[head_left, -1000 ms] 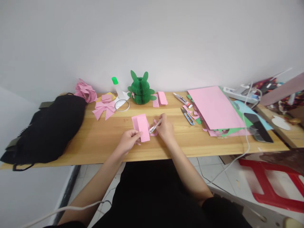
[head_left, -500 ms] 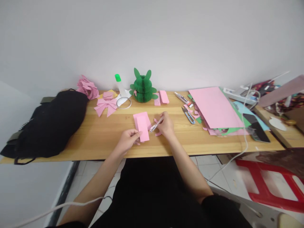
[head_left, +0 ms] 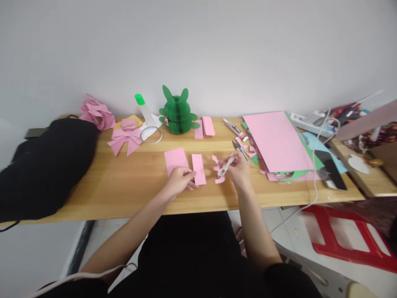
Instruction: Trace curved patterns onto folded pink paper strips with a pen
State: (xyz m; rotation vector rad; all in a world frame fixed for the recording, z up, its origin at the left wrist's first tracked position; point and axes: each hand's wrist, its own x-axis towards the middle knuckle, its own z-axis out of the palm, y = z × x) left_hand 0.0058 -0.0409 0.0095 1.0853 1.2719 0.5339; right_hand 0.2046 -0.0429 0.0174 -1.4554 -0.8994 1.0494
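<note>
A narrow pink paper strip is pinched along its left edge by my left hand. Partly under that hand lies a larger pink paper piece, flat on the table. My right hand grips a white pen, its tip pointing down and left over some curved pink paper scraps. Just beyond the right hand are blue thread snips, partly covered by it. Folded pink paper rests farther back, beside a green honeycomb paper figure.
At left sit a black bag, a pink paper flower, a pink paper bow, a green-capped bottle and a ring. At right are a glue tube, pink sheets, a phone and a cable.
My left hand has drawn the narrow strip rightward off the larger pink piece. My right hand has moved right with the pen, away from the strip. The camera view has shifted slightly.
</note>
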